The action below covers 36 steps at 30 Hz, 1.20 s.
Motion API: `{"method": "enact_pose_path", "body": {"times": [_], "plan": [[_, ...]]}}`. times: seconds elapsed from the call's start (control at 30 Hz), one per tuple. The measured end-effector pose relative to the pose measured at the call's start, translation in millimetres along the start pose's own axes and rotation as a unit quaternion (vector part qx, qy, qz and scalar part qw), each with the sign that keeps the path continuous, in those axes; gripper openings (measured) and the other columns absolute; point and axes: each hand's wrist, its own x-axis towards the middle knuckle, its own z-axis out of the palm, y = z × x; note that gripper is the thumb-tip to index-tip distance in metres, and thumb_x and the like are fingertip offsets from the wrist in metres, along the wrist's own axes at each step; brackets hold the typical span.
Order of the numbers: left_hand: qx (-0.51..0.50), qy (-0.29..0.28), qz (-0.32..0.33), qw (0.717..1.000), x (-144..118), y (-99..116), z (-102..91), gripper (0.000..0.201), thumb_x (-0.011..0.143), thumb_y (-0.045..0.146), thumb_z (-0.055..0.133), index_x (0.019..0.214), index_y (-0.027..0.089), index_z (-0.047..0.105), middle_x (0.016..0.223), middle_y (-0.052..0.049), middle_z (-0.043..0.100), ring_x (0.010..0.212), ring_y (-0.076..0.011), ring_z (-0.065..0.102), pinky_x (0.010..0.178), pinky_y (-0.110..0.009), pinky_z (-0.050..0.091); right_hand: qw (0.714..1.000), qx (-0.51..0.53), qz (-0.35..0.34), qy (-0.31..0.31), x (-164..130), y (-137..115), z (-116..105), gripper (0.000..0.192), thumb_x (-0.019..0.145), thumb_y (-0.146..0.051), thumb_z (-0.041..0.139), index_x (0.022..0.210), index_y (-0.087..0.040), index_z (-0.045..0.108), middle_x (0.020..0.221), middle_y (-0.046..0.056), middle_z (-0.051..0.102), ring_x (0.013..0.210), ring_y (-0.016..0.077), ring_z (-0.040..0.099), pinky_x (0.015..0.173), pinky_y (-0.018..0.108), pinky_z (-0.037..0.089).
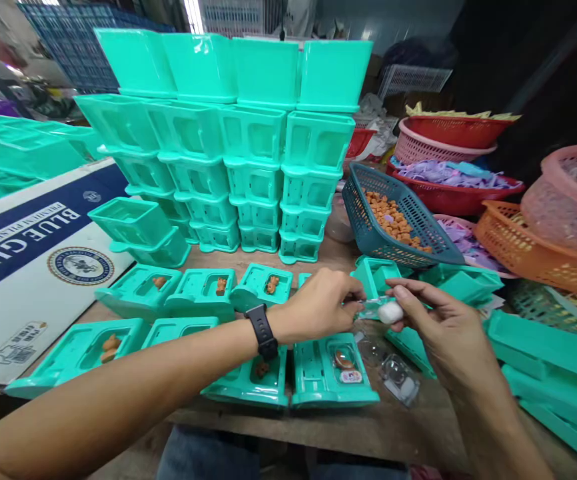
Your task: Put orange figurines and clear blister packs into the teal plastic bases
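The fingers of the right hand (443,330) are closed on a rounded white piece (390,312), thumb on the upper side and the other fingers partly hidden behind. Opposite, the fingers of the left hand (324,301) are pinched together on the end of a clear plastic piece (369,309), which spans the gap to the white one; whether the two are joined, I can't tell. Both look light. The clear piece is probably thin, stiff and slick, liable to crack or skid if squeezed across its face, so its edges seem the best hold. The white piece looks smooth, perhaps soft (its texture is too blurred to be sure), and a light pinch around its sides should do.

Just below the fingers, on the counter (393,437), lies a clear molded part (401,380) with something white in it; its rim would be the place to lift it. Beside that, nearer the left fingers, sits a teal case (313,373), likely light and rigid but glossy, best taken by its outer walls. Beyond the fingers, a blue-grey basket (363,213) holds small brown pieces (396,220). Farther out, past the left wrist, stand stacked teal boxes (253,137).
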Motion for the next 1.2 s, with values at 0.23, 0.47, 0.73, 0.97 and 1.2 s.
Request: {"method": "enact_pose_path", "body": {"times": [0.23, 0.47, 0.73, 0.97, 1.2], "plan": [[-0.037, -0.016, 0.057, 0.998, 19, -18, -10.7, 0.015, 0.089, 0.006, 0.069, 0.097, 0.013, 0.080, 0.098, -0.010, 0.082, 0.090, -0.0232, 0.076, 0.076, -0.028, 0.052, 0.966, -0.201, -0.122, -0.105, 12, 1, -5, 0.030, 0.078, -0.052, 0.074, 0.087, -0.026, 0.084, 0.070, 0.002, 0.074, 0.052, 0.0169, 0.059, 0.047, 0.027, 0.043], [-0.256, 0.115, -0.164, 0.946, 29, -16, -12.1, 0.011, 0.082, 0.006, 0.075, 0.076, 0.014, 0.076, 0.071, -0.001, 0.076, 0.071, -0.0165, 0.070, 0.063, -0.023, 0.046, 0.995, -0.060, 0.017, -0.073, 26, 9, 9, 0.069, 0.065, -0.069, 0.083, 0.111, -0.018, 0.074, 0.082, 0.007, 0.076, 0.065, 0.0241, 0.070, 0.050, 0.030, 0.052], [-0.413, 0.194, -0.321, 0.829, 29, 3, 3.6, 0.022, 0.085, 0.002, 0.062, 0.071, 0.018, 0.056, 0.062, 0.001, 0.066, 0.057, -0.0107, 0.061, 0.055, -0.019, 0.044, 0.985, -0.082, -0.131, 0.080, -1, 27, 51, 0.084, 0.077, -0.065, 0.082, 0.145, -0.020, 0.060, 0.139, 0.015, 0.065, 0.122, 0.0373, 0.064, 0.103, 0.058, 0.054], [-0.517, 0.104, -0.328, 0.784, 29, 14, -0.6, 0.030, 0.084, 0.001, 0.059, 0.057, 0.013, 0.058, 0.054, 0.001, 0.057, 0.050, -0.0080, 0.054, 0.056, -0.021, 0.042, 0.990, 0.077, -0.121, -0.003, 19, 29, 50, 0.070, 0.081, -0.050, 0.087, 0.142, -0.028, 0.062, 0.143, 0.008, 0.065, 0.128, 0.0294, 0.063, 0.108, 0.045, 0.055], [-0.439, 0.008, -0.275, 0.855, 23, -2, -9.6, 0.025, 0.094, 0.020, 0.064, 0.070, 0.014, 0.065, 0.067, -0.004, 0.072, 0.065, -0.0141, 0.068, 0.063, -0.024, 0.047, 0.988, 0.045, -0.146, -0.027, 40, 34, 21, 0.060, 0.075, -0.050, 0.090, 0.127, -0.029, 0.070, 0.124, 0.004, 0.075, 0.117, 0.0271, 0.068, 0.104, 0.042, 0.056]]}}
